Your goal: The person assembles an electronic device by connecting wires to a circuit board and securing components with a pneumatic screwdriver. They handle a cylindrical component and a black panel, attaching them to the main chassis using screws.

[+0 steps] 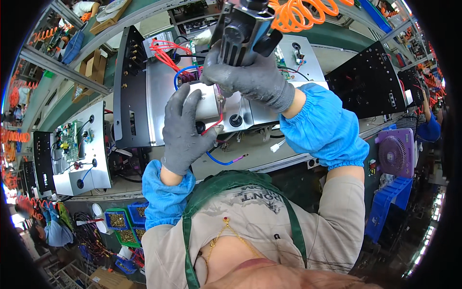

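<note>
My gloved right hand (257,83) is wrapped round a dark power screwdriver (239,36), which stands above the metal chassis (158,103). The tool's tip is hidden behind the hand. My gloved left hand (185,132) grips a silver, box-shaped part (207,104) in the chassis, fingers over its left side and thumb near its lower edge. A red wire (214,126) runs beside that part, close to my thumb. Below it, a blue wire (220,161) with a terminal on its end hangs over the chassis's near edge.
An orange coiled hose (303,14) hangs at the top. Another open chassis (82,154) stands left, and a black panel (363,79) right. Bins of small brass-coloured parts (117,220) sit lower left. A purple fan (395,153) and blue crate (389,204) are at right.
</note>
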The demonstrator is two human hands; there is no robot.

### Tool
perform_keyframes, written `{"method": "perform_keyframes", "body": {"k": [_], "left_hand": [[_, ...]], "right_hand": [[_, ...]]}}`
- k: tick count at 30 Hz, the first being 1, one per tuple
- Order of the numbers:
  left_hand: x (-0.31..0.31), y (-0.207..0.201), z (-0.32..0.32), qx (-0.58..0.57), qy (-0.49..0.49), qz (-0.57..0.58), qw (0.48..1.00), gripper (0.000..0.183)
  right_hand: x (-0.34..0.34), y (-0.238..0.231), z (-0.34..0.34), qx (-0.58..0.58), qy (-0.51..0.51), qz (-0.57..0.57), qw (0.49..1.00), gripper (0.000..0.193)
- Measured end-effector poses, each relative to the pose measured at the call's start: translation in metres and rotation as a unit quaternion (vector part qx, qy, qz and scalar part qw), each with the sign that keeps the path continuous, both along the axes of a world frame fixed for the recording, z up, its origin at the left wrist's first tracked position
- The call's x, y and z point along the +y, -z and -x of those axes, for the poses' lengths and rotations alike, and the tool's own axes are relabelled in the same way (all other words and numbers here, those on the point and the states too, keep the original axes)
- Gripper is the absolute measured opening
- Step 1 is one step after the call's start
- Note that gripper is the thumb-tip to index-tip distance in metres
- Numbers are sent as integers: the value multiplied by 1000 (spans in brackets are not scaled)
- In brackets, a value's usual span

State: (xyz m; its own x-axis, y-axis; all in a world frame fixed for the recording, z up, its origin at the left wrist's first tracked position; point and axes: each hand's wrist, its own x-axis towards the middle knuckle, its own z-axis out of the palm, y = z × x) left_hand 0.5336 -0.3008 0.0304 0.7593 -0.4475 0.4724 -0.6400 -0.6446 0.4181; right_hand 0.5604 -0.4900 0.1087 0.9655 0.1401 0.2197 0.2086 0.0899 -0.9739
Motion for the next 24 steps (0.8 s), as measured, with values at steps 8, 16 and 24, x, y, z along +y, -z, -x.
{"method": "perform_keyframes", "body": {"k": [8,16,24], "left_hand": [[0,4,-3,28,2,27,999,81],[-3,4,-3,37,0,25,999,83],[-4,8,-4,57,-8,21,998,83]], "right_hand": [[0,2,-2,-65,-40,59,995,35],[5,-2,-4,13,-8,1,1000,29],[4,12,-4,-26,20,17,999,28]]}}
